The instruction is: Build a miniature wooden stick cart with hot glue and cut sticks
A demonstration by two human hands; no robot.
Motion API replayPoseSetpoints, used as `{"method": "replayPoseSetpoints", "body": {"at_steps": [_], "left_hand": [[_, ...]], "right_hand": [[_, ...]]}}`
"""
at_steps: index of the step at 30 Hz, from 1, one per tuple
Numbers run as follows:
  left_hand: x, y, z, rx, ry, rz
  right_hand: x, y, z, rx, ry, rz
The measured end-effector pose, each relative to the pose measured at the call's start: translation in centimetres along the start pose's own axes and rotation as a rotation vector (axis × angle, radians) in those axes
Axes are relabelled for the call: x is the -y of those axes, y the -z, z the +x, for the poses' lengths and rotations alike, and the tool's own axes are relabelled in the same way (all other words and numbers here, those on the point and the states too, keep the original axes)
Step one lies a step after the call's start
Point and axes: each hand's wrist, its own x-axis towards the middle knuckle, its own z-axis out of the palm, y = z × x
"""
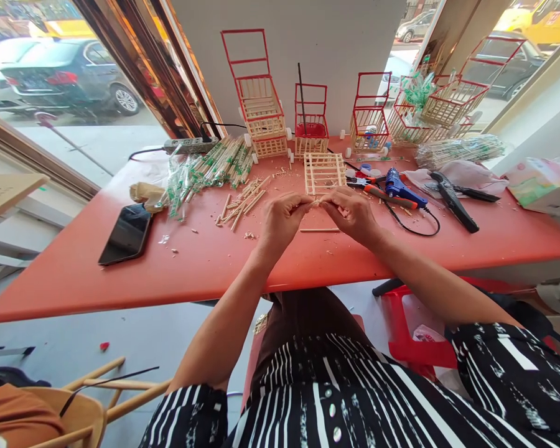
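Note:
My left hand and my right hand meet over the middle of the red table. Both pinch the same short wooden stick piece between fingertips, one at each end. A loose stick lies on the table just under my hands. Right behind them lies a flat lattice panel of sticks. A heap of cut sticks sits to the left of my left hand.
Several small stick carts with red frames stand along the back edge. Wrapped chopsticks and a black phone lie at left; a blue glue gun, cutters and a black tool at right. A power strip sits far left.

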Motion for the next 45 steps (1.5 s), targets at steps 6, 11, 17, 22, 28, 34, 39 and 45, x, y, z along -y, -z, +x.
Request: {"method": "replayPoseSetpoints", "body": {"at_steps": [6, 11, 17, 22, 28, 34, 39, 45], "left_hand": [[-0.2, 0.0, -0.1, -0.005, 0.024, -0.043], [-0.4, 0.1, -0.2, -0.005, 0.000, -0.043], [-0.4, -0.2, -0.4, -0.007, 0.068, -0.021], [-0.2, -0.3, -0.5, -0.029, 0.071, -0.073], [0.0, -0.2, -0.2, -0.014, 0.099, -0.078], [-0.5, 0.3, 1.6, 0.049, 0.041, -0.043], [-0.4, -0.6, 3.3, 0.077, -0.003, -0.006], [0.8, -1.8, 2.9, 0.074, -0.043, -0.053]], "right_hand": [[0.1, 0.1, 0.0, -0.004, -0.006, -0.009], [0.2, 0.3, -0.1, -0.011, 0.003, -0.022], [0.3, 0.7, -0.1, -0.028, 0.025, 0.000], [0.4, 0.6, 0.0, -0.013, -0.008, 0.000], [0.4, 0.3, 0.3, -0.011, -0.036, -0.017], [0.4, 0.8, 0.8, -0.057, -0.045, -0.049], [-0.2, 1.4, 1.0, -0.138, -0.054, -0.101], [-0.5, 1.6, 1.0, -0.123, -0.050, -0.128]]}}
